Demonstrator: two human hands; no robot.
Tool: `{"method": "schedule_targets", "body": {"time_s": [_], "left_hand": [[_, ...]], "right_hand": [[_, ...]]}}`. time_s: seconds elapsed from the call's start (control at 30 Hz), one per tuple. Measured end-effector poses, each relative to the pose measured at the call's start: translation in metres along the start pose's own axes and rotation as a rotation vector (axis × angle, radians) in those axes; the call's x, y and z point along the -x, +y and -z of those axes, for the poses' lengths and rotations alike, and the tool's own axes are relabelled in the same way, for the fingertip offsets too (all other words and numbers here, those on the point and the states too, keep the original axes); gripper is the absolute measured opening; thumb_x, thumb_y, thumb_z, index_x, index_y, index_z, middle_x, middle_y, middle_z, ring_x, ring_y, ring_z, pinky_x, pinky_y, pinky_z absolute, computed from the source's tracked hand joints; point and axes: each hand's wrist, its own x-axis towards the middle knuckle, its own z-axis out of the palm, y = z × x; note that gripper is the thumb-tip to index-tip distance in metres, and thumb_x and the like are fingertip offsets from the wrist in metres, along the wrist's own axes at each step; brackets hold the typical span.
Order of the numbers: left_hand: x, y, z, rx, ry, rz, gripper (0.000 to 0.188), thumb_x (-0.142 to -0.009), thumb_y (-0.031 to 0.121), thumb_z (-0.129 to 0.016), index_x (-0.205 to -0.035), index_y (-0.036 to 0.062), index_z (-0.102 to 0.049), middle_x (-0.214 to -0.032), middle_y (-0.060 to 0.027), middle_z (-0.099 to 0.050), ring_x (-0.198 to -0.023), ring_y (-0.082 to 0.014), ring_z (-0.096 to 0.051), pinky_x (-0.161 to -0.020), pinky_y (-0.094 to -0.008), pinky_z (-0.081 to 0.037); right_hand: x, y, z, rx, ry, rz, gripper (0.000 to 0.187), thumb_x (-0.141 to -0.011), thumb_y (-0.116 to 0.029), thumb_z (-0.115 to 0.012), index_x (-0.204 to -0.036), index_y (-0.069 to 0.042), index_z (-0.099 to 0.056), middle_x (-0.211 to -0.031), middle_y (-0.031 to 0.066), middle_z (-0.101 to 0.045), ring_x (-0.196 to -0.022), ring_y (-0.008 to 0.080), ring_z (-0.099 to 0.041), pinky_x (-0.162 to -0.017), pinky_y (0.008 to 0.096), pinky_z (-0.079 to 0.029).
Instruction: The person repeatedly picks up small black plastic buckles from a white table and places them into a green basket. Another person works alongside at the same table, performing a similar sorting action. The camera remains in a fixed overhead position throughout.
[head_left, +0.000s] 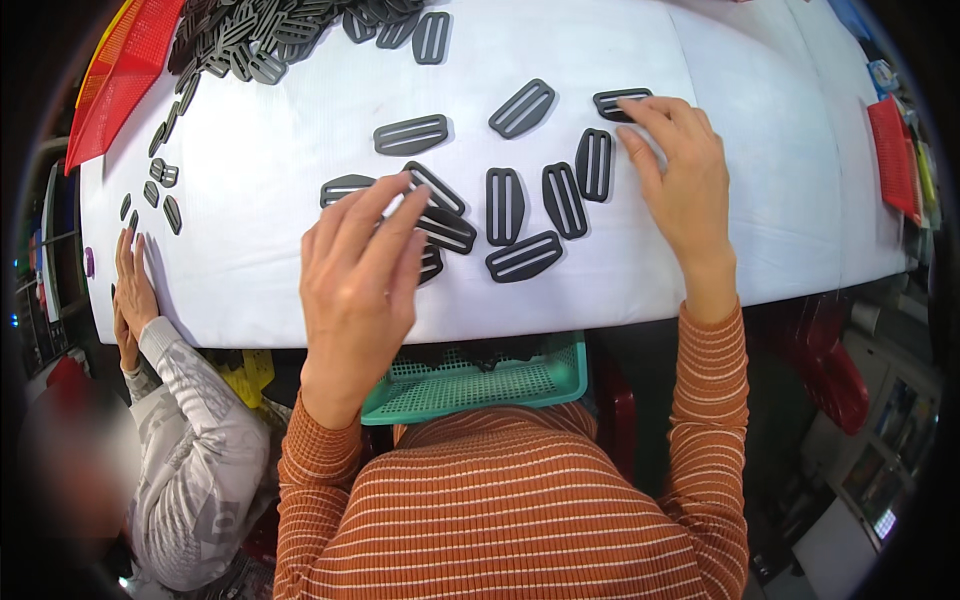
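Left hand (362,262) spread wide over black slide buckles (445,230) near bench (250,290) front edge; right hand (680,170) open, fingertips pinning far buckle (622,103) (holding nothing). Best slide flat, one piece each.

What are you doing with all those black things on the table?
A person in a striped orange top has both hands over flat black plastic buckles spread on a white table. The left hand covers a small cluster of buckles, and the right hand has its fingertips on one buckle at the far side. A bigger pile of buckles lies at the far end. A green basket sits under the table edge. Another person's hand rests at the left.
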Motion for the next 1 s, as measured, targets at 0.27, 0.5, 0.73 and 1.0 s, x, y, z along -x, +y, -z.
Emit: {"method": "schedule_targets", "body": {"time_s": [0.27, 0.5, 0.73, 1.0], "left_hand": [[0.036, -0.022, 0.012, -0.048, 0.066, 0.151, 0.030, -0.090, -0.004, -0.063, -0.118, 0.0022, -0.071, -0.118, -0.0138, -0.070, -0.108, -0.0286, -0.065, -0.093, -0.0368, -0.051], [0.062, -0.026, 0.016, -0.048, 0.117, 0.191, 0.029, -0.087, -0.007, -0.065, -0.113, 0.0020, -0.073, -0.113, -0.0148, -0.070, -0.105, -0.0278, -0.066, -0.090, -0.0361, -0.052], [0.069, -0.012, -0.013, 0.006, 0.047, 0.032, 0.038, -0.076, -0.001, -0.076, -0.113, 0.0077, -0.074, -0.116, -0.0068, -0.069, -0.099, -0.0273, -0.061, -0.086, -0.0374, -0.050], [0.082, -0.018, -0.025, 0.020, 0.026, -0.001, 0.040, -0.071, 0.008, -0.081, -0.110, 0.0124, -0.076, -0.116, 0.0023, -0.069, -0.092, -0.0210, -0.058, -0.080, -0.0345, -0.045]], "right_hand": [[0.025, -0.021, 0.002, -0.358, -0.072, -0.267, 0.041, -0.078, -0.014, -0.080, -0.118, -0.009, -0.071, -0.097, 0.0054, -0.062, -0.085, 0.0228, -0.061, -0.076, 0.0356, -0.050], [0.041, -0.027, 0.003, -0.121, 0.028, -0.107, 0.029, -0.080, -0.005, -0.075, -0.109, -0.007, -0.072, -0.100, 0.0053, -0.063, -0.089, 0.0228, -0.061, -0.078, 0.0355, -0.049], [0.054, -0.094, -0.016, -0.230, 0.027, 0.156, 0.036, -0.077, -0.011, -0.078, -0.113, -0.011, -0.073, -0.105, 0.0037, -0.063, -0.092, 0.0237, -0.058, -0.079, 0.0370, -0.044], [0.063, -0.115, -0.029, -0.204, -0.149, 0.242, 0.032, -0.077, -0.016, -0.079, -0.109, -0.013, -0.074, -0.111, -0.0007, -0.063, -0.105, 0.0228, -0.054, -0.084, 0.0381, -0.040]]}}
